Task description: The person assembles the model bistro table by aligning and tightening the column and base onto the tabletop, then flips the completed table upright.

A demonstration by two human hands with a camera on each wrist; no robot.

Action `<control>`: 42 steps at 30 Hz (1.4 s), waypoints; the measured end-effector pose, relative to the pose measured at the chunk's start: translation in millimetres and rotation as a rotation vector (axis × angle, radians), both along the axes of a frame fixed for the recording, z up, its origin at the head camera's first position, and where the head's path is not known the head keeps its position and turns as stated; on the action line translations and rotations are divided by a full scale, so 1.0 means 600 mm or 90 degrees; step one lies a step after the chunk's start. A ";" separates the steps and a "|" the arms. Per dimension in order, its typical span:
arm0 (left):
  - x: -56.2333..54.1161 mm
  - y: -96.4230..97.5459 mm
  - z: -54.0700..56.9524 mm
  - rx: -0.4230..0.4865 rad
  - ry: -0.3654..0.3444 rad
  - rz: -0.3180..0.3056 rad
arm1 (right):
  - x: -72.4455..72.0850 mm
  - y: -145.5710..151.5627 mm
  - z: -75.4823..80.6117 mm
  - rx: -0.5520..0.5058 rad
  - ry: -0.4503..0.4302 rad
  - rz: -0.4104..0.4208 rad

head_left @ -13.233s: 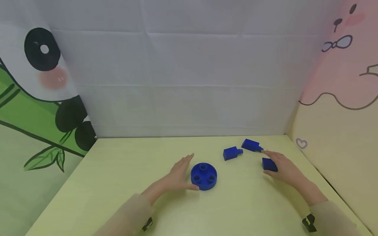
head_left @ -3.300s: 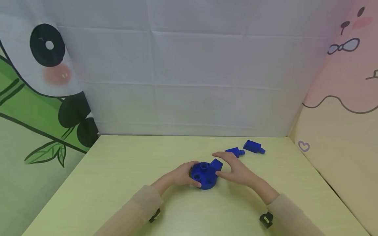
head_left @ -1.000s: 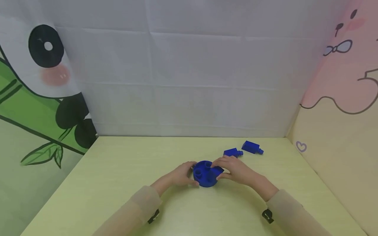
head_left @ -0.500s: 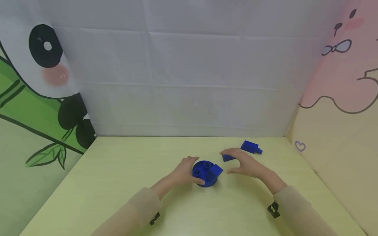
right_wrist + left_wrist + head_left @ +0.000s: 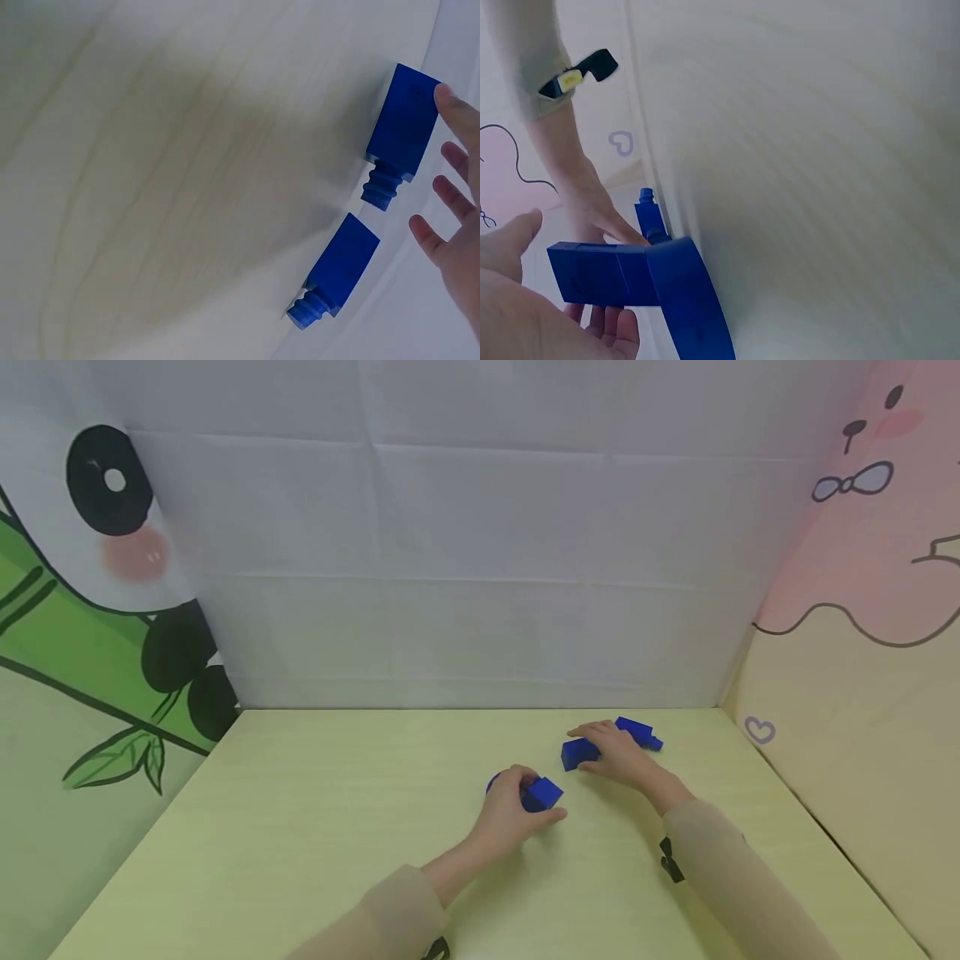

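Observation:
A short blue block (image 5: 604, 274) stands on end on a round blue disc (image 5: 690, 300), its slanted top up. My left hand (image 5: 506, 810) is around this block, thumb straight and apart from it in the left wrist view, fingers along its far side; the hand hides most of the disc in the head view. A second blue block (image 5: 576, 753), with a threaded stub, lies on the table under my right hand (image 5: 618, 756). In the right wrist view the thumb tip is right at the end of that block (image 5: 405, 124), with the other fingers spread and apart from it.
Just behind the right hand lies a third blue block (image 5: 636, 731) with a threaded stub. The pale yellow table (image 5: 337, 827) meets a white cloth (image 5: 465, 568) at the back and printed cloths at both sides.
The first block went from under my right hand onto the disc. Since half a second ago, my left hand has shifted from the disc's edge to that block; my right hand has reached the second block.

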State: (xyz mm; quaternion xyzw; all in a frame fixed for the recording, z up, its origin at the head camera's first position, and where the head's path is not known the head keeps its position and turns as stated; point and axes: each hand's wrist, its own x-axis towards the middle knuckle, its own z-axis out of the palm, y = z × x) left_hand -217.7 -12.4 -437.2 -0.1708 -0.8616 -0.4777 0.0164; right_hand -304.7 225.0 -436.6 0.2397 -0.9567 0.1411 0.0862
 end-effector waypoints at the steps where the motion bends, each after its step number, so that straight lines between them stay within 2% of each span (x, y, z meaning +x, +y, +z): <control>1: 0.000 0.003 -0.001 0.012 -0.004 0.008 | -0.006 0.000 -0.004 0.012 -0.001 -0.002; 5: -0.002 0.010 -0.004 0.042 -0.010 0.027 | -0.024 -0.003 -0.014 0.039 -0.011 -0.006; 10: -0.007 0.011 -0.009 0.062 0.001 0.022 | -0.036 -0.011 -0.015 0.060 -0.027 -0.012; 14: -0.007 0.011 -0.010 0.067 0.016 0.014 | -0.040 -0.013 -0.015 0.060 -0.027 -0.017; 21: -0.009 0.004 -0.011 0.049 0.026 0.005 | -0.038 -0.011 -0.011 0.041 0.004 -0.019; 31: -0.019 -0.025 -0.015 0.021 0.022 -0.025 | -0.022 -0.012 0.006 -0.076 0.025 -0.030; 36: -0.025 -0.039 -0.014 0.004 0.027 -0.048 | -0.004 -0.014 0.028 -0.171 0.012 -0.043; 42: -0.033 -0.055 -0.012 -0.019 0.027 -0.087 | 0.019 -0.017 0.050 -0.242 0.012 -0.071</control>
